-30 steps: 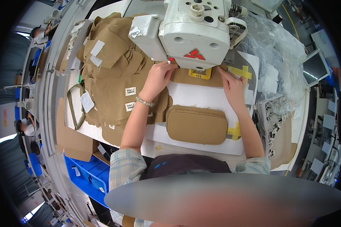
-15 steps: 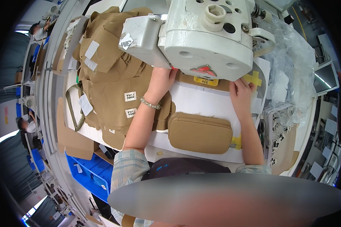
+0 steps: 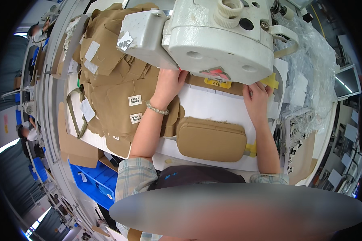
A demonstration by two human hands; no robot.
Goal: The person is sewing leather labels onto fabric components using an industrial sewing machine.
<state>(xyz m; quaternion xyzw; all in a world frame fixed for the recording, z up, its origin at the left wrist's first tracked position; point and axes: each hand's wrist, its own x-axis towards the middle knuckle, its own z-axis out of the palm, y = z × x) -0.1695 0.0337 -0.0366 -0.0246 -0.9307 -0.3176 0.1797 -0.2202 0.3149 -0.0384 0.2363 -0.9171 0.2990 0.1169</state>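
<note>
Beneath the head of a white sewing machine, a long tan fabric piece lies at a yellow plate. My left hand is at its left end, fingers curled and partly hidden under the housing; what they grip is unclear. My right hand has its fingers closed on the piece's right edge, beside yellow tape. Nearer me, stacked tan padded pieces with rounded corners rest on a white board.
A pile of labelled tan pieces covers the left side. A blue bin sits below left, clear plastic and small items lie right, and a screen stands beyond. Co-workers are at far left.
The view has shifted, so the machine head looks larger and covers more of my left fingers. My right fingers have curled inward at the piece's edge.
</note>
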